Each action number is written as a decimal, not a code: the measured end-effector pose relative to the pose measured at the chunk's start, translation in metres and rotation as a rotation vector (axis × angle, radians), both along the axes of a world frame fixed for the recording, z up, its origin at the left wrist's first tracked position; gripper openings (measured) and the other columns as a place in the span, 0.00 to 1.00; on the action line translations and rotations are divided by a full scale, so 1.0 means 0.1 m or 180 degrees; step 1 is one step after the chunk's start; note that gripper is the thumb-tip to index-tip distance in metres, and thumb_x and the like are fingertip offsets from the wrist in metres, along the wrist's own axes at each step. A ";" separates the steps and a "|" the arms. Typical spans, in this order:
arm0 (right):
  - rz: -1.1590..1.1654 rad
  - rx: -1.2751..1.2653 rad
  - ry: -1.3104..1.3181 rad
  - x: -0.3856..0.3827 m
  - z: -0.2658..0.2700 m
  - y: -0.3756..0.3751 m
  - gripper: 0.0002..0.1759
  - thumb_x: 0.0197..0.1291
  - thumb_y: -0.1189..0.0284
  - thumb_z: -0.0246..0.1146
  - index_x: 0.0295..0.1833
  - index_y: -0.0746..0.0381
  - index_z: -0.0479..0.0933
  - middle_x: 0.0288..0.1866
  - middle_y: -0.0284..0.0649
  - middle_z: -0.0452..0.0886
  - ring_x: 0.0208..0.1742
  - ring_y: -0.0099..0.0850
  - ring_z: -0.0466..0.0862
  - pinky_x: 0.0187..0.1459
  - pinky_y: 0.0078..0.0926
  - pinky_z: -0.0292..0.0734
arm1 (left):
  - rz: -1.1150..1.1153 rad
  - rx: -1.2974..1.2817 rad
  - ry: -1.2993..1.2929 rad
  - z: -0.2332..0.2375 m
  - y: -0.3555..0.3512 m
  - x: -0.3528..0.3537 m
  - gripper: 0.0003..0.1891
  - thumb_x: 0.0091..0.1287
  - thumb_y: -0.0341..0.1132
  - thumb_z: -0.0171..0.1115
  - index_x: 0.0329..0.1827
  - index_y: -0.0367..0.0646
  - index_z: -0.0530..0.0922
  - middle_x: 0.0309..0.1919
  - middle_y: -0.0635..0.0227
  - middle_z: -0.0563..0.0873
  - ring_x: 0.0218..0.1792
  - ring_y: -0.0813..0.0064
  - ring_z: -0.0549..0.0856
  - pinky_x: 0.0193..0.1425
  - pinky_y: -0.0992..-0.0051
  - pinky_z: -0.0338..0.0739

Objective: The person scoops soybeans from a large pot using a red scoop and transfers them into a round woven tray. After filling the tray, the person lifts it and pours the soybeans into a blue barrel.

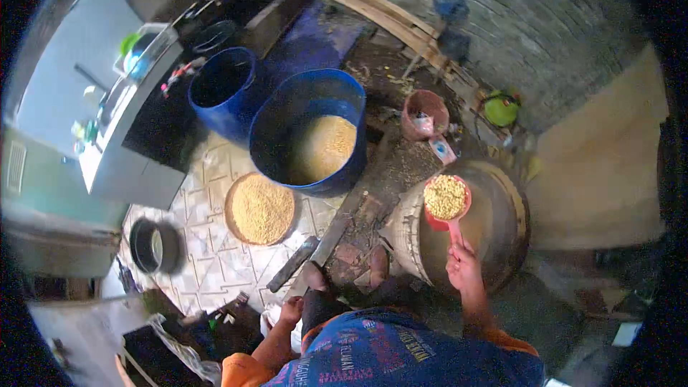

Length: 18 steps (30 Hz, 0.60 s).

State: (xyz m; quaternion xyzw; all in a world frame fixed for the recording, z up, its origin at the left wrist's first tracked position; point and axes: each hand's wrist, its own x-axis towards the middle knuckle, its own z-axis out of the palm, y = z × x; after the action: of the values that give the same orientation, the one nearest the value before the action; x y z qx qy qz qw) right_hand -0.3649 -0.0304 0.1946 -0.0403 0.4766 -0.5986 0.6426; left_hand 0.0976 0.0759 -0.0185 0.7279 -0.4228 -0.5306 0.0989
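My right hand (pixel 464 268) is closed around the handle of a red dipper (pixel 457 227), which is heaped with pale yellow beans (pixel 445 197). The dipper is over the mouth of a large round vat (pixel 510 208) with a woven-looking side, and cloudy water (pixel 473 240) shows inside it. Near my left thigh, my left hand (pixel 292 310) has its fingers curled in, and I see nothing in them. Something white lies just below that hand.
A tall blue barrel (pixel 358 161) holds more beans, with another blue barrel (pixel 204 104) behind it. A round basket of beans (pixel 261 209) and a black tub (pixel 170 247) stand on the tiled floor (pixel 204 272). A pink bucket (pixel 416 129) sits beyond the vat.
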 end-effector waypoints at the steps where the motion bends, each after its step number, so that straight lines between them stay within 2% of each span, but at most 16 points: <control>1: 0.0170 0.0046 0.0057 0.12 0.02 -0.07 0.12 0.56 0.75 0.51 0.47 0.57 0.67 0.27 0.31 0.69 0.13 0.14 0.60 0.12 0.08 0.55 | 0.0122 0.0002 0.0169 -0.12 0.09 0.11 0.20 0.60 0.45 0.47 0.43 0.35 0.74 0.32 0.53 0.81 0.37 0.63 0.80 0.41 0.70 0.72; 4: 0.0778 0.0216 0.0239 0.51 0.07 -0.30 0.15 0.56 0.74 0.53 0.50 0.55 0.66 0.25 0.28 0.69 0.12 0.13 0.60 0.11 0.09 0.54 | 0.0118 -0.0127 0.0188 -0.25 0.33 0.27 0.20 0.60 0.44 0.46 0.43 0.36 0.74 0.35 0.53 0.80 0.39 0.62 0.79 0.43 0.69 0.71; 5: 0.1008 0.0132 0.0153 0.66 0.02 -0.37 0.16 0.55 0.74 0.53 0.51 0.55 0.66 0.24 0.28 0.68 0.12 0.13 0.60 0.11 0.09 0.53 | 0.0310 0.0321 0.0337 0.00 0.27 0.22 0.20 0.60 0.44 0.46 0.43 0.36 0.74 0.39 0.51 0.79 0.43 0.60 0.78 0.47 0.69 0.70; 7: 0.1409 0.0064 0.0056 0.98 -0.11 -0.50 0.16 0.55 0.74 0.54 0.51 0.56 0.66 0.24 0.27 0.67 0.12 0.13 0.60 0.11 0.09 0.53 | 0.0604 0.0343 0.0219 -0.14 0.47 0.27 0.19 0.60 0.43 0.47 0.43 0.35 0.74 0.40 0.51 0.79 0.44 0.59 0.77 0.48 0.70 0.69; 9: 0.1847 0.0115 0.0255 1.36 -0.25 -0.63 0.13 0.55 0.75 0.53 0.48 0.58 0.67 0.23 0.27 0.66 0.12 0.13 0.60 0.11 0.09 0.52 | 0.0862 0.0367 0.0103 -0.20 0.66 0.31 0.18 0.60 0.42 0.47 0.43 0.35 0.74 0.41 0.51 0.79 0.45 0.58 0.77 0.49 0.70 0.68; 12: 0.2345 0.0315 0.0252 2.14 -0.33 -1.03 0.10 0.54 0.76 0.52 0.43 0.58 0.67 0.22 0.27 0.65 0.12 0.13 0.59 0.11 0.09 0.51 | 0.1407 0.0305 0.0175 -0.02 0.74 0.46 0.18 0.60 0.42 0.48 0.42 0.35 0.74 0.38 0.53 0.80 0.42 0.60 0.78 0.48 0.70 0.69; 15: 0.2953 0.0271 0.0674 2.79 -0.64 -1.33 0.08 0.54 0.77 0.52 0.41 0.58 0.66 0.21 0.27 0.65 0.12 0.13 0.59 0.10 0.09 0.50 | 0.2014 0.0274 0.0490 -0.01 0.94 0.57 0.16 0.60 0.41 0.49 0.42 0.36 0.74 0.36 0.56 0.80 0.40 0.66 0.78 0.46 0.73 0.69; 18: 0.3315 0.0235 0.1160 3.48 -0.95 -1.66 0.05 0.52 0.76 0.53 0.36 0.59 0.69 0.20 0.26 0.65 0.12 0.13 0.59 0.10 0.11 0.49 | 0.2475 0.0489 0.0728 0.01 1.14 0.73 0.13 0.60 0.37 0.50 0.42 0.38 0.75 0.29 0.65 0.80 0.30 0.76 0.77 0.36 0.76 0.71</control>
State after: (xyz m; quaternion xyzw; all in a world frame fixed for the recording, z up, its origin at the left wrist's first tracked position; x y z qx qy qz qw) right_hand -0.0166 -0.1962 0.0992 -0.3512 0.5178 -0.1679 0.7618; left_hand 0.1710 0.1895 -0.0173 0.7750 -0.0617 -0.5612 0.2837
